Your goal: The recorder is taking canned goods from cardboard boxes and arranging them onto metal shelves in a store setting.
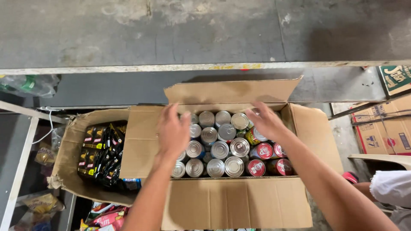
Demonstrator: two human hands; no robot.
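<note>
- Reaching down into an open cardboard box (239,205), two bare hands hover over many cans (219,149) packed close together.
- Most cans stand upright with shiny silver tops showing. A few on the right side lie tilted, so their red and green labels show.
- The left hand (173,132) is over the left side of the box, with fingers spread and a bit curled. It covers some cans, so I cannot tell if it touches them. It does not seem to hold one.
- The right hand (267,120) is over the far right corner, palm down and fingers loose and open. It holds nothing I can see. A tilted can lies just under it, very near the fingers.
- All four box flaps are folded out. The far flap (231,90) stands up behind the hands.
- The box looks almost full, so I think hardly any cans have come out, and nearly all the handling is still left to do.
- Just beside it on the left, a second box (70,145) holds dark packets (100,154) with yellow marks.
- Bright snack bags (105,214) lie lower left, near a grey metal frame (19,171).
- A grey shelf (205,30) runs across the top.
- More brown cartons (383,132) sit well apart on the right.
- Another person's white sleeve (391,186) peeks in at the lower right, away from the cans.
</note>
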